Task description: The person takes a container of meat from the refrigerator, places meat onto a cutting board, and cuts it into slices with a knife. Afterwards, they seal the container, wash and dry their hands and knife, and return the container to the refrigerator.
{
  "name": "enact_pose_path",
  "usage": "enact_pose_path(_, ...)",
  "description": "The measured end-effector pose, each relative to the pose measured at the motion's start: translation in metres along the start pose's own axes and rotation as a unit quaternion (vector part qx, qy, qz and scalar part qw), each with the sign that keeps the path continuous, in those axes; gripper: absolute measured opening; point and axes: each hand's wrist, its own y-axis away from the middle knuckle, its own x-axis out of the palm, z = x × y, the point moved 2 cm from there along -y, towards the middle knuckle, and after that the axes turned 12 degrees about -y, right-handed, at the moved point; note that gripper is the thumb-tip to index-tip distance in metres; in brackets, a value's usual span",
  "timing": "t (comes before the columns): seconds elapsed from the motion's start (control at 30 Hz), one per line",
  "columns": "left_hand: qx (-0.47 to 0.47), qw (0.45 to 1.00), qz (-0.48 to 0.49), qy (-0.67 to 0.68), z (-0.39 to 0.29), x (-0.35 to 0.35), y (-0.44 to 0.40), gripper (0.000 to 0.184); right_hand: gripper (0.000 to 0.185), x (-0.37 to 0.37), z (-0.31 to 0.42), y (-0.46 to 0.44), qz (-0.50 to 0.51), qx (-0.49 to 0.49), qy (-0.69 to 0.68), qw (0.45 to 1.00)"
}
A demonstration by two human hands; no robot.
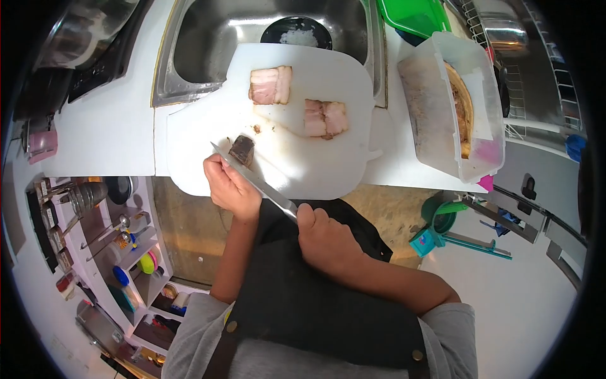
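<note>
My right hand (326,240) is wrapped around the handle of a long knife (268,189), whose blade points up and left over the near edge of a white cutting board (202,132). Close to the blade's tip, my left hand (232,188) has its fingers curled together; what they hold, if anything, is hidden. Just beyond the blade lies a small dark-crusted chunk of meat (242,150). Farther up the board are two flat groups of pale pink, fatty meat slices, one on the left (271,85) and one on the right (326,119). Small brown crumbs sit between them and the chunk.
The board overlaps a steel sink (221,25) holding a dark bowl (297,31) with white bits in it. To the right, a clear plastic container (451,107) holds a larger piece of meat (464,114). A green tray (413,16) lies behind it. Shelves (142,252) stand below left.
</note>
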Motion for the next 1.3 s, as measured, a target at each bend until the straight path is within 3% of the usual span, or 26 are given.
enact_pose_path(0.27,-0.038,0.999,0.036,-0.01,-0.003,-0.001,-0.001,0.014,0.014,-0.017,0.004,0.016,0.016,0.027,0.087,0.996)
enact_pose_path(0.43,-0.058,0.997,0.05,-0.014,-0.002,-0.001,0.0,0.013,0.01,-0.023,0.01,0.009,0.067,0.08,0.037,0.994)
enact_pose_path(0.57,-0.023,0.999,0.041,0.001,0.0,0.001,0.001,0.012,0.011,-0.025,0.013,0.0,0.079,0.102,0.032,0.991)
enact_pose_path(0.8,0.022,0.999,0.034,0.029,0.003,0.004,0.002,0.012,0.013,-0.015,0.014,-0.025,0.077,0.101,0.047,0.991)
enact_pose_path(0.9,0.015,0.998,0.038,0.036,0.004,0.004,0.002,0.012,0.016,-0.01,0.018,-0.036,0.004,0.04,0.111,0.993)
enact_pose_path(1.07,-0.022,0.999,0.044,0.013,-0.001,0.003,0.0,0.013,0.014,-0.013,0.018,-0.059,-0.005,-0.003,0.027,1.0)
enact_pose_path(1.2,-0.042,0.997,0.054,-0.025,-0.003,0.003,0.0,0.018,0.013,-0.03,0.012,-0.039,0.035,0.034,0.014,0.999)
enact_pose_path(1.3,-0.042,0.998,0.055,-0.009,-0.003,0.004,0.0,0.019,0.016,-0.034,0.003,-0.026,0.024,0.039,0.084,0.995)
